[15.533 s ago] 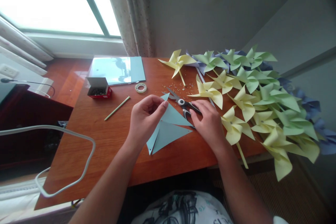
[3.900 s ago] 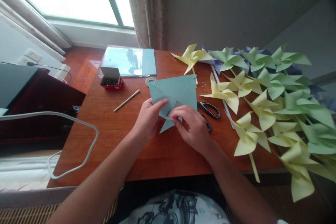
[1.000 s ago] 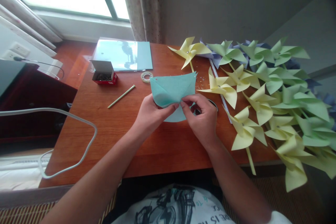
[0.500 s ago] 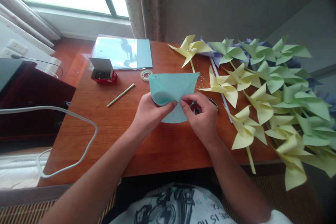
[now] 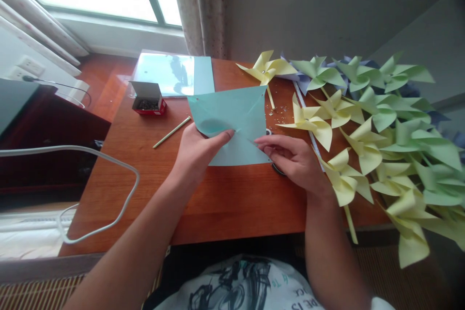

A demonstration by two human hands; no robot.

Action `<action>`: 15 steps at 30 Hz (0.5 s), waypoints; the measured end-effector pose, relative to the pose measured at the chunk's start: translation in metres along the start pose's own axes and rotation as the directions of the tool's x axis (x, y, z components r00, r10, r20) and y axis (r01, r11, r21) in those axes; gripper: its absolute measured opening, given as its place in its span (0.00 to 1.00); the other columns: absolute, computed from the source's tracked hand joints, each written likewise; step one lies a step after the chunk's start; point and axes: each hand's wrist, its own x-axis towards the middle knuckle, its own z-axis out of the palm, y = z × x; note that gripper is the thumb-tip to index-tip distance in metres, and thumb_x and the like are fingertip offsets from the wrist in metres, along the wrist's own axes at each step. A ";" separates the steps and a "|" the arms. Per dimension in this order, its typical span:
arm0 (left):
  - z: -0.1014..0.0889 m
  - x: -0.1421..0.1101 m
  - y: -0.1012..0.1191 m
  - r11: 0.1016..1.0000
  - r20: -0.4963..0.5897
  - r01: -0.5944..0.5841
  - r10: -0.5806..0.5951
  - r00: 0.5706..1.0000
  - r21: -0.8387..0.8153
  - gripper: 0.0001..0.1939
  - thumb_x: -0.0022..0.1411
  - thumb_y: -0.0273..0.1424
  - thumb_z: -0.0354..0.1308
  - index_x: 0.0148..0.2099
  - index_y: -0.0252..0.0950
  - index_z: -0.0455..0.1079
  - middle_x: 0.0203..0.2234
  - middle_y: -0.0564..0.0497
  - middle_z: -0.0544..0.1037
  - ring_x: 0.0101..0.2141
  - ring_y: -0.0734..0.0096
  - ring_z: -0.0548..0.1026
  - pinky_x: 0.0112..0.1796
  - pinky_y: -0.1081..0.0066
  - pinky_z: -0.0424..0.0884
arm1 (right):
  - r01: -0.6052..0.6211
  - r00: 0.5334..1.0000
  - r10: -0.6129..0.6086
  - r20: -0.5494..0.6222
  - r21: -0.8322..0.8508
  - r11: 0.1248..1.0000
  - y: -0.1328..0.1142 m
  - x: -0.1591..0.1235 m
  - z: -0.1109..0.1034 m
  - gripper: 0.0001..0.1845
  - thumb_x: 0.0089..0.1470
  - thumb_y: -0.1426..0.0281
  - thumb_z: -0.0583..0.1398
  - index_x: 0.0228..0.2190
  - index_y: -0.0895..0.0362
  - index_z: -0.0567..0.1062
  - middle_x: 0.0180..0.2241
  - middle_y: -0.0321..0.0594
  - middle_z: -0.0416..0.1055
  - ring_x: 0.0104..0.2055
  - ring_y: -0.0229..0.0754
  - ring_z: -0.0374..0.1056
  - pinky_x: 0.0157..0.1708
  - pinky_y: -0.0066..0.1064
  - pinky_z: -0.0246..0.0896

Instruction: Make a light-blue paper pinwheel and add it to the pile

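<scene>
A light blue paper square [image 5: 236, 106] with cut diagonal lines and small holes at its corners is held above the table. My left hand [image 5: 203, 144] grips it from the left, with the thumb pressed near the middle beside a small dark dot. My right hand [image 5: 286, 152] is at the lower right edge, thumb and forefinger closed on the paper there. Part of a dark-handled tool [image 5: 278, 169], probably scissors, shows beneath the right hand; the rest is hidden.
Several yellow pinwheels [image 5: 341, 174] and green pinwheels [image 5: 381, 111] fill the table's right side. A red box [image 5: 148, 105] of small dark pieces, a pale green stick [image 5: 171, 131] and a clear packet of blue paper [image 5: 203, 75] lie left and behind. A white cable [image 5: 136, 174] loops at left.
My right hand has moved right and slightly down from the paper's middle to its lower right edge. The paper has flattened out and now covers the tape roll. My left thumb stays near the middle.
</scene>
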 end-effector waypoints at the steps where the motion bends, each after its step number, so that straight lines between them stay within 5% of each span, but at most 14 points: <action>1: 0.000 0.000 0.000 1.000 -0.009 0.002 -0.002 1.000 0.001 0.18 0.46 0.34 0.75 0.39 0.32 0.79 0.36 0.46 0.85 0.34 0.61 0.80 0.37 0.68 0.75 | 0.011 0.999 -0.011 0.040 0.006 1.000 -0.001 -0.001 -0.002 0.13 0.61 0.73 0.61 0.45 0.52 0.82 0.40 0.39 0.82 0.40 0.42 0.77 0.36 0.32 0.72; 7: 0.001 -0.001 0.001 0.999 -0.009 0.017 -0.016 1.000 0.036 0.16 0.46 0.33 0.75 0.36 0.32 0.77 0.30 0.49 0.83 0.29 0.66 0.77 0.33 0.70 0.72 | 0.094 0.981 -0.105 0.166 0.070 0.993 -0.008 0.000 -0.004 0.12 0.58 0.76 0.62 0.42 0.53 0.83 0.37 0.38 0.79 0.35 0.38 0.73 0.31 0.29 0.67; 12: 0.005 -0.004 -0.001 0.992 0.015 -0.032 0.031 0.999 0.122 0.13 0.47 0.32 0.74 0.32 0.32 0.75 0.27 0.52 0.80 0.27 0.70 0.72 0.30 0.73 0.69 | 0.109 0.992 -0.112 0.051 0.073 0.991 -0.008 0.002 0.007 0.01 0.57 0.71 0.68 0.33 0.53 0.82 0.31 0.36 0.76 0.32 0.38 0.69 0.29 0.30 0.62; 15: 0.008 -0.005 -0.002 0.983 0.037 -0.063 0.057 0.998 0.170 0.12 0.47 0.32 0.73 0.30 0.32 0.73 0.24 0.53 0.77 0.26 0.72 0.70 0.29 0.74 0.68 | 0.079 0.996 -0.078 -0.034 0.038 0.996 -0.008 0.003 0.016 0.04 0.58 0.70 0.66 0.30 0.54 0.79 0.29 0.35 0.71 0.29 0.37 0.64 0.27 0.31 0.57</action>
